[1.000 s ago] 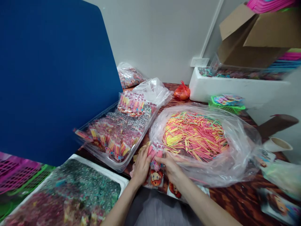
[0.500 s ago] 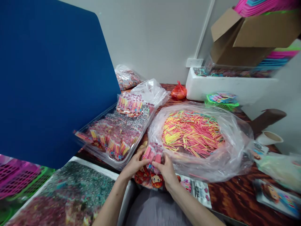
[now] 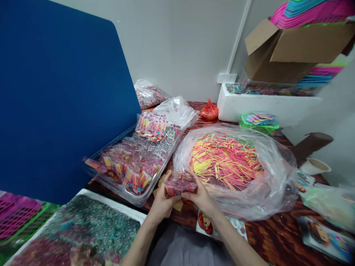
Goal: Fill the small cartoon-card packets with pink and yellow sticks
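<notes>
Both my hands hold one small clear packet of pink and yellow sticks (image 3: 180,183) above the table's near edge. My left hand (image 3: 161,202) grips its left end and my right hand (image 3: 202,195) pinches its right end. Just behind them lies a big clear plastic bag (image 3: 277,184) full of loose pink, yellow and green sticks (image 3: 224,159). To the left stands a clear tray (image 3: 111,180) filled with several finished packets (image 3: 133,166).
A blue panel (image 3: 61,96) stands at the left. A white foam box (image 3: 135,212) of small pieces sits near left. Printed cards (image 3: 205,221) lie below my hands. Far right: a white foam box (image 3: 266,105), cardboard box (image 3: 291,48), green basket (image 3: 259,123), paper cup (image 3: 314,166).
My hands lifted the packet off the printed cards and turned it from upright to lying sideways. The view shifted slightly.
</notes>
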`<state>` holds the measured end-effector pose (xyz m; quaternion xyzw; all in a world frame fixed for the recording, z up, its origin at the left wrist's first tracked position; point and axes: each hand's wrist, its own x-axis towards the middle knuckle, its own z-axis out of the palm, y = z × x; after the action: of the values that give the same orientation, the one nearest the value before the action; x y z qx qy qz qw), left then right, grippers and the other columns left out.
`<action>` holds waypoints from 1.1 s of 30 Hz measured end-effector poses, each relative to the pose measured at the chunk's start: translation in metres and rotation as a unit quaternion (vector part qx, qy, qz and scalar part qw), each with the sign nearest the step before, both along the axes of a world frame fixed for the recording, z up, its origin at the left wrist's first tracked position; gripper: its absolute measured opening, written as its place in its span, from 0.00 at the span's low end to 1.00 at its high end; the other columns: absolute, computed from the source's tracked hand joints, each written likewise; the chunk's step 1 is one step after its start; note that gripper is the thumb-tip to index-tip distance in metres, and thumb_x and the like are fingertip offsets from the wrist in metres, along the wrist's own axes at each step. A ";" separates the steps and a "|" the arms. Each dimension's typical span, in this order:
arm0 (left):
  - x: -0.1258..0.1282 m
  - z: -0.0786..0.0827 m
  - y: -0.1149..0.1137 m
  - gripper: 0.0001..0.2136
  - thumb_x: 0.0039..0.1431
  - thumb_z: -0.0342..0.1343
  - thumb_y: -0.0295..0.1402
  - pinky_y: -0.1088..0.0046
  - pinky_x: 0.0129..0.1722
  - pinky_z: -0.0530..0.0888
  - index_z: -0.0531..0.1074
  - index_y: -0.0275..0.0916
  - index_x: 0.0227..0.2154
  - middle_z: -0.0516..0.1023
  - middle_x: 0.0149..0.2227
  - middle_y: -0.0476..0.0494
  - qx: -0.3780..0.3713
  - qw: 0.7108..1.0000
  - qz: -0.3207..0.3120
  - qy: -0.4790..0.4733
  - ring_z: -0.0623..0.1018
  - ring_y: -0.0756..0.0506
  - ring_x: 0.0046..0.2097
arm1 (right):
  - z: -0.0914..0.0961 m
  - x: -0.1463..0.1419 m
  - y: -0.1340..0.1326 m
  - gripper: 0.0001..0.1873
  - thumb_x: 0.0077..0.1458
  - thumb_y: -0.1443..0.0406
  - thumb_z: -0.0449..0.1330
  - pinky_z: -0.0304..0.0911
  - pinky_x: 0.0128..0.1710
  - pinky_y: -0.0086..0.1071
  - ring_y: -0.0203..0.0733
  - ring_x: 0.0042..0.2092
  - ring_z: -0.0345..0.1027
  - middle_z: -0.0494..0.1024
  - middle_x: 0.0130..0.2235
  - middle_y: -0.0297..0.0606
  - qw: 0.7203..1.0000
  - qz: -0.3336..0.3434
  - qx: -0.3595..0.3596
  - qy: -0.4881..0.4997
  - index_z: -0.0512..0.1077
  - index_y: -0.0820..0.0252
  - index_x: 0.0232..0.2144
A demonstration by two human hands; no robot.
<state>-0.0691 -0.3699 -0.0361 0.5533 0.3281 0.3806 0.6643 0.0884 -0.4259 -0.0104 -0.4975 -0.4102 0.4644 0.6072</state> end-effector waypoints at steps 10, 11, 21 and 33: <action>0.006 -0.018 0.022 0.29 0.43 0.69 0.34 0.56 0.58 0.66 0.71 0.36 0.50 0.74 0.53 0.36 0.085 0.994 -0.037 0.050 0.71 0.36 0.57 | -0.044 0.016 0.015 0.32 0.40 0.62 0.71 0.61 0.54 0.45 0.51 0.51 0.69 0.77 0.47 0.39 0.998 0.022 -0.009 -0.054 0.70 0.55 0.49; 0.008 -0.018 0.023 0.29 0.43 0.70 0.34 0.57 0.58 0.66 0.70 0.36 0.50 0.74 0.53 0.37 0.092 0.994 -0.031 0.058 0.72 0.37 0.56 | -0.044 0.017 0.015 0.34 0.39 0.62 0.72 0.60 0.55 0.46 0.51 0.52 0.68 0.76 0.49 0.40 0.997 0.015 -0.016 -0.069 0.69 0.55 0.51; 0.022 -0.018 0.025 0.27 0.44 0.69 0.34 0.62 0.54 0.70 0.71 0.36 0.49 0.77 0.50 0.39 0.076 0.996 -0.031 0.044 0.76 0.40 0.52 | -0.010 0.017 -0.013 0.39 0.51 0.64 0.65 0.49 0.63 0.50 0.51 0.63 0.54 0.63 0.61 0.43 0.942 -0.102 0.056 -0.316 0.54 0.49 0.62; 0.023 -0.022 0.022 0.20 0.48 0.66 0.35 0.63 0.48 0.74 0.74 0.36 0.46 0.81 0.41 0.42 0.044 0.996 -0.070 0.016 0.79 0.42 0.43 | 0.012 0.011 -0.014 0.14 0.57 0.71 0.58 0.54 0.59 0.54 0.52 0.61 0.54 0.63 0.59 0.44 0.858 -0.108 0.143 -0.481 0.67 0.53 0.45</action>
<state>-0.0459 -0.3482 -0.0578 0.6095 0.2826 0.3383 0.6590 0.0991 -0.4400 0.0017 -0.6077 -0.6569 0.0354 0.4448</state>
